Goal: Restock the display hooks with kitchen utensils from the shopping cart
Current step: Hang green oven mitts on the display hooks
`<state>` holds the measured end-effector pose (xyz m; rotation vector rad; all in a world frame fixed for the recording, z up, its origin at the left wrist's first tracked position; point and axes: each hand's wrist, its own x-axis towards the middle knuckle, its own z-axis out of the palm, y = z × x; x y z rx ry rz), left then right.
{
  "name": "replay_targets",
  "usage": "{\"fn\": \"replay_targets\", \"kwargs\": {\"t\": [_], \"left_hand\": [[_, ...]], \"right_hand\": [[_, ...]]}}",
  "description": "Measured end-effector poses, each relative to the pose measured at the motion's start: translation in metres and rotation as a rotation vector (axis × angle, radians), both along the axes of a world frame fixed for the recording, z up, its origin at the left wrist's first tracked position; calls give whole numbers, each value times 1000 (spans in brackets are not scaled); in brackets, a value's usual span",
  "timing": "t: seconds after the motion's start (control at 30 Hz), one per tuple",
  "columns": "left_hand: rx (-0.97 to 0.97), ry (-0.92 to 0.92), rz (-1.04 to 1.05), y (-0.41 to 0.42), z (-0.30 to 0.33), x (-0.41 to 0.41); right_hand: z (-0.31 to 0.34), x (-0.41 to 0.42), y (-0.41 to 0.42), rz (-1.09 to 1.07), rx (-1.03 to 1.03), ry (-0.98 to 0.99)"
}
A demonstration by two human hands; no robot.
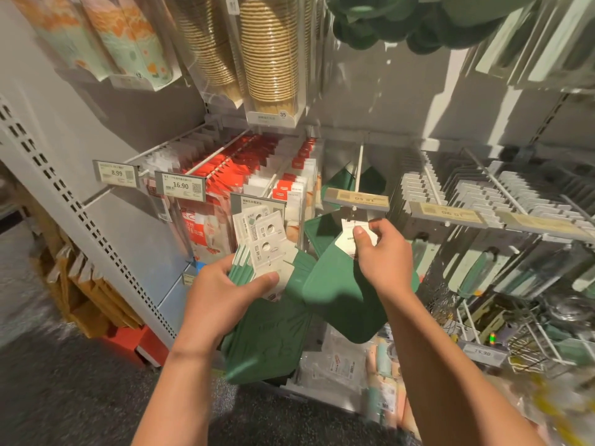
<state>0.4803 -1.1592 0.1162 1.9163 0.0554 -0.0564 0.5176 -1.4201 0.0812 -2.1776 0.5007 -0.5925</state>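
Your left hand (225,284) is gripping a fanned stack of green carded utensils (267,320), fingers curled around it, while your right hand (383,255) is pinching one green utensil's (341,294) white card below the display hook (358,169), its hole hidden.

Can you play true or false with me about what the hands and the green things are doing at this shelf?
1. The left hand holds a stack of green items with white tags. True.
2. The right hand is empty. False: it pinches the white tag of one green item.
3. The hook above the right hand is packed full. False: only a little green stock hangs far back on it.
4. A price label reads 16.90. True.
5. The cups up high are blue. False: they look tan.
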Motion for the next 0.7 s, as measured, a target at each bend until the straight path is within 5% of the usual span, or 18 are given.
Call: {"fn": "replay_targets", "kwargs": {"t": [0.37,0.7], "left_hand": [[59,49,-30,28,11,11],[-206,-8,-112,5,7,7]], "right_hand": [[0,32,-8,-49,59,130],[12,-1,21,-33,183,56]]}}
